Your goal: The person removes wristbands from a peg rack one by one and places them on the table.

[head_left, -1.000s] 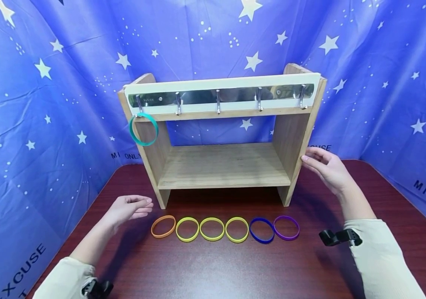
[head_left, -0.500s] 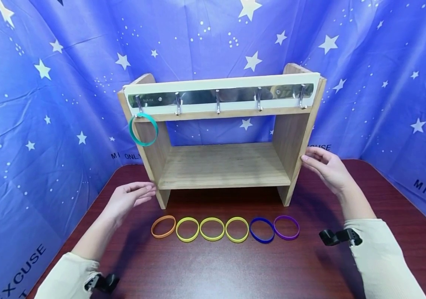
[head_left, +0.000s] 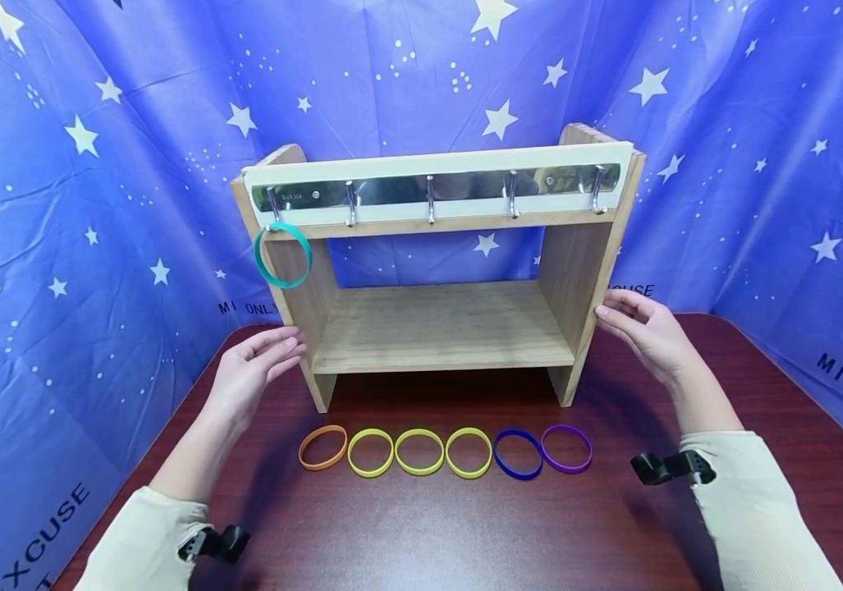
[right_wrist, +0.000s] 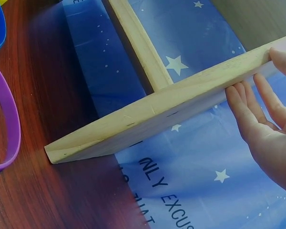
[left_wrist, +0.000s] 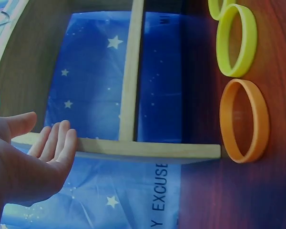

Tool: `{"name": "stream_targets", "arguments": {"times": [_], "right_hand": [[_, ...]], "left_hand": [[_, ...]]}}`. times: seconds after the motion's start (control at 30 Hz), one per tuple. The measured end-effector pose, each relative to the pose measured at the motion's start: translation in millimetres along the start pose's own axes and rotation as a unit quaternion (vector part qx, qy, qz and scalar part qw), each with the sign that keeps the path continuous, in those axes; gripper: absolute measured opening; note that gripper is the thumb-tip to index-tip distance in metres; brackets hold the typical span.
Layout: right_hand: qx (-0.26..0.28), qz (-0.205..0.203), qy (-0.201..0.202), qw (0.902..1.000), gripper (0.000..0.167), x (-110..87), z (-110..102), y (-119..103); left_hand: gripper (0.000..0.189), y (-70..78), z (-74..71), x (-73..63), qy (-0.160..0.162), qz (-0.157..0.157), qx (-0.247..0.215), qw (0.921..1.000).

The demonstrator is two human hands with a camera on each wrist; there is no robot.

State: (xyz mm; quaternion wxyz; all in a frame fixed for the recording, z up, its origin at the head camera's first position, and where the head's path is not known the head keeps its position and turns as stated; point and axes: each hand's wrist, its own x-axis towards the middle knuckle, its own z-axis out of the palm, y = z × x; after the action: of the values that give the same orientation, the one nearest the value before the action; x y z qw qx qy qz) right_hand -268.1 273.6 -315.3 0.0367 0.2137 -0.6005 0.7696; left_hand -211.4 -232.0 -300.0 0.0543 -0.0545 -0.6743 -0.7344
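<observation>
A wooden shelf rack stands on the table, with a metal strip of several hooks along its top front. From the leftmost hook hangs a teal wristband. My left hand is beside the rack's left side panel, fingers nearly straight and holding nothing; whether they touch the panel I cannot tell. On the right, my right hand rests against the other side panel, its thumb at the front edge and its extended fingers at the outer face.
In front of the rack lies a row of wristbands: an orange one, several yellow ones, a dark blue one and a purple one. A blue star-printed cloth encloses the dark red table.
My left hand has moved up and away from the table front along the rack's left side panel. The right hand, rack and wristbands look unmoved.
</observation>
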Motion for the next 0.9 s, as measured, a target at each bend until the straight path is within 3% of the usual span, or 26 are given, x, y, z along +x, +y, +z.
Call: {"name": "stream_targets", "arguments": {"times": [0.17, 0.47, 0.7, 0.9], "right_hand": [[0.003, -0.002, -0.001, 1.0000, 0.027, 0.8, 0, 0], [0.010, -0.004, 0.002, 0.9999, 0.027, 0.9, -1, -2], [0.012, -0.005, 0.000, 0.9999, 0.027, 0.5, 0, 0], [0.009, -0.003, -0.001, 1.0000, 0.027, 0.8, 0, 0]], "left_hand": [[0.013, 8.6, 5.1, 2.5, 0.004, 0.037, -0.061, 0.9975], [0.015, 26.9, 15.0, 10.2, 0.022, 0.077, -0.126, 0.9888], [0.012, 38.0, 22.8, 13.7, 0.035, 0.083, -0.151, 0.9845], [0.016, 44.1, 27.1, 15.3, 0.040, 0.081, -0.199, 0.9758]]}}
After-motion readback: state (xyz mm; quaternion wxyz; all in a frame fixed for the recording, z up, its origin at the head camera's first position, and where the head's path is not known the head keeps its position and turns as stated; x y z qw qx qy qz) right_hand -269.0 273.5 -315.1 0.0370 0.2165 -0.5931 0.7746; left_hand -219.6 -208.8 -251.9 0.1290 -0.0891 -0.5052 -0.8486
